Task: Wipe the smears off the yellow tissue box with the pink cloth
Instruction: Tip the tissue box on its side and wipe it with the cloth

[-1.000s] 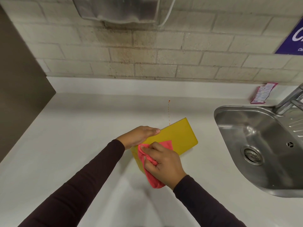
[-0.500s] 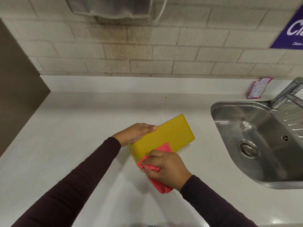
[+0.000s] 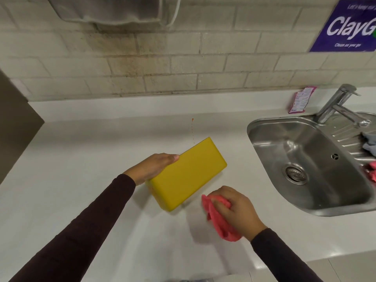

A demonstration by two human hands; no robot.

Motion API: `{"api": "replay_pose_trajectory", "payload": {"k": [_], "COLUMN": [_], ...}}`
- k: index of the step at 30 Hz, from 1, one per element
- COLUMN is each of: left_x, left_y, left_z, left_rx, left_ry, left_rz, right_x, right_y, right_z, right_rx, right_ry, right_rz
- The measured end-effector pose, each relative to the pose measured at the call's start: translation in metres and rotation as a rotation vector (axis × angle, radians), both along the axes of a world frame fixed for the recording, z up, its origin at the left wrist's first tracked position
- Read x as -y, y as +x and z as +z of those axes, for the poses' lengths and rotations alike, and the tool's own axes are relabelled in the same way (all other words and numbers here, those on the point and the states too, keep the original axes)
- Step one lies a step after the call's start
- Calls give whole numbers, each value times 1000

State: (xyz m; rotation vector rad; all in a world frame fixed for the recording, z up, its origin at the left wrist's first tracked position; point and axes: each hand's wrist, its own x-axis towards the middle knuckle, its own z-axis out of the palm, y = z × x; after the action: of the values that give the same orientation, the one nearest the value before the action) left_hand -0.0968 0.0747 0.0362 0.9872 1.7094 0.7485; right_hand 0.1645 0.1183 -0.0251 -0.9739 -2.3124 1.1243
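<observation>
1. Nearest, the right hand (image 3: 238, 210) bunches the soft pink cloth (image 3: 219, 222) in a closed grip, fingers curled round it. It sits just off the box's near right corner, not touching it.
2. The yellow rectangular tissue box (image 3: 189, 176) sits tilted on the white table (image 3: 81, 159), one broad plain face up. No smear shows on that face.
3. The left hand (image 3: 154, 166) steadies the box's left long edge with fairly straight fingers, a flat pressing grip rather than a pinch.
4. The box looks light, stiff and smooth, so it will likely skid under a wipe. Bracing its long edges seems wise. The limp cloth should mould to any face.
5. Half a second ago the cloth was pressed on the box's near end. Now it is clear to the right, and the left hand keeps its place.
6. Beyond lie a thin orange streak (image 3: 192, 131) and the steel sink (image 3: 250, 131).
</observation>
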Motion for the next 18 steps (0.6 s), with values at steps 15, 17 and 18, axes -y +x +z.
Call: {"api": "replay_pose_trajectory", "payload": {"k": [15,17,18], "left_x": [0,1,2], "left_y": [3,7,9], "left_z": [-2,1,2], "left_rx": [8,16,15], "left_ry": [-12,-13,-13], "left_rz": [-41,-44,-43], "right_x": [-7,-13,-16], "right_y": [37,28,25], "right_z": [-17,-10,-7], "right_rx": [478,391,388], "right_ry": [195,109,73], "right_rz": [-198,-277,-296]}}
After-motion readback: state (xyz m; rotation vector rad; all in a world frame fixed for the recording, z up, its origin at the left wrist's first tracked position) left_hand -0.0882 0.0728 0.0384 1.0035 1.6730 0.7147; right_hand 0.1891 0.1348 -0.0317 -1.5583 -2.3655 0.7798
